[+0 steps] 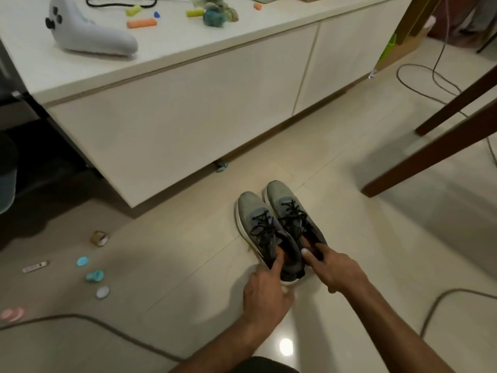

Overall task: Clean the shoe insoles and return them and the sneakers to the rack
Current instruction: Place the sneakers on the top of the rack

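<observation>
While both sneakers sit side by side on the floor (336, 278), toes pointing toward the cabinet (188, 125), each hand works at a heel opening. The left hand (265, 290) has a finger hooked over the collar of the left sneaker (262, 227), with the rest of the hand resting by the heel; it is hooked on rather than clenched. The right hand (334, 267) has fingers dipped into the mouth of the right sneaker (291, 211), thumb outside on the collar, so it pinches the rim loosely. No insole can be seen; whether either is in or out of its shoe I cannot tell, since the openings are dark and partly covered by fingers. No rack is in view.

These look like light mesh runners with soft uppers and a springy foam sole. The collar will fold under a finger, so a hook there should lift a shoe easily but let it swing. A steadier hold would likely be thumb inside the heel and fingers around the stiffer heel cup. Insoles of this kind tend to be thin, floppy foam, best peeled from the heel end and drawn back, not yanked. The laces are tied, which probably narrows the mouth and makes reaching the toe end harder.
</observation>
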